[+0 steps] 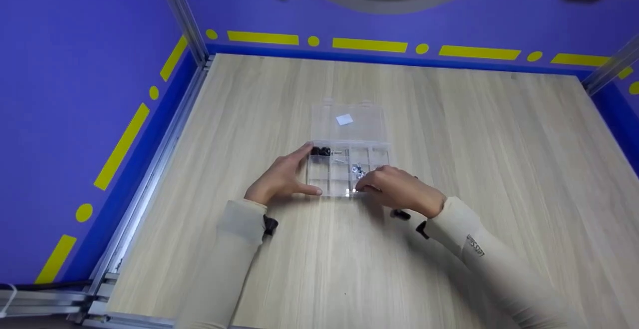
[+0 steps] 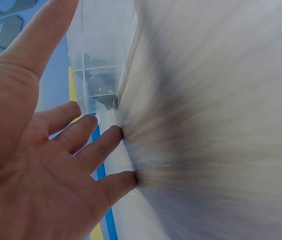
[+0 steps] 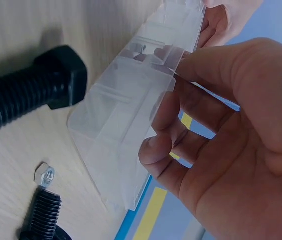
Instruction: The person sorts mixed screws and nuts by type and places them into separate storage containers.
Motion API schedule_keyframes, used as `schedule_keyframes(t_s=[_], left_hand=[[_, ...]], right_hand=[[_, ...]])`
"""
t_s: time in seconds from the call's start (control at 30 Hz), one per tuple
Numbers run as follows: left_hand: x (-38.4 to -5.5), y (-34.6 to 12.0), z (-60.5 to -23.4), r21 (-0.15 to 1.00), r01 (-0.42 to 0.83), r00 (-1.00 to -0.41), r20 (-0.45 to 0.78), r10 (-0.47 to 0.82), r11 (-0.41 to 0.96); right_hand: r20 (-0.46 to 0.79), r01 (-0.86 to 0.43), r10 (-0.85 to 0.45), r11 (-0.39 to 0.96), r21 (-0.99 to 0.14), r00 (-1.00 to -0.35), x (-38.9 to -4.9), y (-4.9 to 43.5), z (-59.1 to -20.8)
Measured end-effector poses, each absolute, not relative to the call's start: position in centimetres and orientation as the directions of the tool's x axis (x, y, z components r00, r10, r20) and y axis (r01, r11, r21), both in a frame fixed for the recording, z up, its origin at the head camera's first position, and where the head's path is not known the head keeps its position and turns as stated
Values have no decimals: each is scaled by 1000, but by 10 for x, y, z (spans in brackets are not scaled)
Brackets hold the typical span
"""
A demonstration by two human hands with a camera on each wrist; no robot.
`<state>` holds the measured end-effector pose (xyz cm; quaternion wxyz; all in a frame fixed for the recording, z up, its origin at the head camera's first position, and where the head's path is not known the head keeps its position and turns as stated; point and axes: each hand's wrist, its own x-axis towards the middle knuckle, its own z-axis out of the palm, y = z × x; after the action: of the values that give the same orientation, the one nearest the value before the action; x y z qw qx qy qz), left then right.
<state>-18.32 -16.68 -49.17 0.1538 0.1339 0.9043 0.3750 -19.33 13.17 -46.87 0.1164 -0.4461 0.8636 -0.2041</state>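
The clear box point(image 1: 339, 171) is lying between my hands, lid point(image 1: 367, 127) open. Black pieces point(image 1: 321, 151) are sitting in its far left compartment, shiny pieces point(image 1: 358, 169) near my right hand point(image 1: 402, 189). My left hand point(image 1: 283, 176) is resting spread along the left side; my right is curling over the near right corner, grip unclear.

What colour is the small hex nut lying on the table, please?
The hex nut is silver, which shows best in the right wrist view.
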Motion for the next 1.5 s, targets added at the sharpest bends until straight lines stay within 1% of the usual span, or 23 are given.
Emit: schedule_keyframes(t_s=[0.13,0.4,0.53,0.7,0.83,1.0,1.23,1.5], left_hand=[[-183,-167,-492,721,125,-917,-179,357,681],[-183,-167,-491,711,151,-914,-164,371,686],[-183,-168,-491,707,153,-915,-164,370,690],[-184,-168,-492,704,145,-915,-171,364,695],[-184,-168,-491,696,134,-915,-186,358,705],[-185,-167,-490,690,122,-915,-201,351,714],[-185,-166,-490,695,124,-915,-197,353,708],[-185,-166,-492,704,130,-915,-186,357,698]], right_hand=[[16,-709,-805,513,-485,-593,-194,136,-466],[170,-712,-744,507,-485,-646,-197,166,-462],[189,-686,-704,536,-492,-685,-197,187,-461],[153,-650,-669,601,-465,-727,-195,213,-466],[126,-634,-656,634,-444,-744,-194,230,-474],[84,-597,-633,666,-448,-769,-191,244,-479],[-20,-518,-589,726,-452,-808,-187,252,-481],[-13,-527,-584,740,-418,-811,-185,251,-484]])
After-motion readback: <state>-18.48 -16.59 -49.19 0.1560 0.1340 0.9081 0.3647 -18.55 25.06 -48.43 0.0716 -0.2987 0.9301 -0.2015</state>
